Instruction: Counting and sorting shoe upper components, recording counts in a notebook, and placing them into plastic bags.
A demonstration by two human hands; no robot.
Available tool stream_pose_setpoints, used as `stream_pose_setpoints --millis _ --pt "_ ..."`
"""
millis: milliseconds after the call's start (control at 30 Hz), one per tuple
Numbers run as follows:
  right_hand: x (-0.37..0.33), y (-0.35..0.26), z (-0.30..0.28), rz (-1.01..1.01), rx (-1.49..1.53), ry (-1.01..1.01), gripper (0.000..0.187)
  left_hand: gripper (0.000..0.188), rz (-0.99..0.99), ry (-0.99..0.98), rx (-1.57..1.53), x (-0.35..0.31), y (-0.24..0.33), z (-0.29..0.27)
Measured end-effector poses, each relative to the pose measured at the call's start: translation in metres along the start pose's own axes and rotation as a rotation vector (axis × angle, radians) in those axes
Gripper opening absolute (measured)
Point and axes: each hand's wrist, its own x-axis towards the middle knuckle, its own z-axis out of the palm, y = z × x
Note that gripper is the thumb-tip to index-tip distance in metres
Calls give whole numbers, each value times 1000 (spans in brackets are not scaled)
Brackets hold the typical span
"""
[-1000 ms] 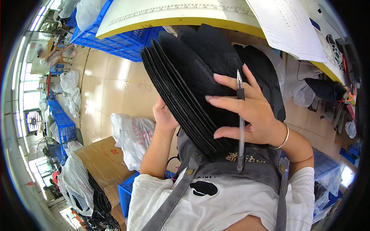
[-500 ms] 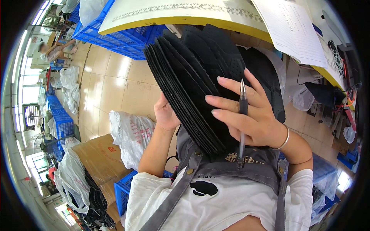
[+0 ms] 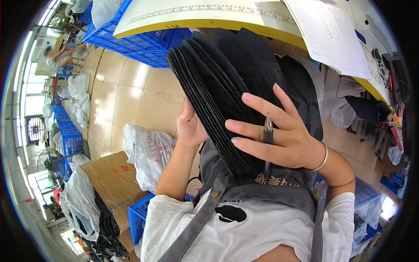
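A thick fanned stack of black, thin flat pieces [image 3: 209, 96] is held upright in front of my chest; rounded ends show at its top, and some pieces on the right have small holes. My left hand [image 3: 191, 126] grips the stack from its left edge, its fingers partly hidden behind it. Over the face of the stack lies my right hand [image 3: 279, 131], fingers spread against the pieces. A pen [image 3: 268, 135] with a clear barrel and dark grip is tucked between those fingers, its metal tip pointing up.
Beyond the stack runs a white table with a yellow edge [image 3: 209, 22], bearing a printed ruler and a paper pad [image 3: 334, 39]. Blue crates [image 3: 148, 46] stand below it. A cardboard box [image 3: 113, 174] and a white sack [image 3: 148, 153] sit at left. Farther off, a person [image 3: 65, 56] works.
The right hand has slid slightly left across the stack, and the pen has tilted with its tip lower. Pieces have shifted, with the left ones packed closer together.
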Motion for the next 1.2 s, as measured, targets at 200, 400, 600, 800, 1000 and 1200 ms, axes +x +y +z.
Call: stream_pose_setpoints --millis 200,400,600,800,1000,1200 --pt "0 -1 -1 -6 -29 -1 15 52 -20 -23 74 1 0 2" --pt "0 -1 7 81 57 208 20 54 -39 3 52 0 0 0" --pt "1 -2 13 113 59 250 29 54 -22 -16 117 0 1 -3" --pt "-1 -1 15 122 76 251 29 54 -41 13 5 0 0 -4" --pt "0 -2 14 137 66 246 29 54 -50 29 9 -1 0 -4" --pt "1 -3 13 147 100 230 33 54 -38 14 -8 -1 0 -6"
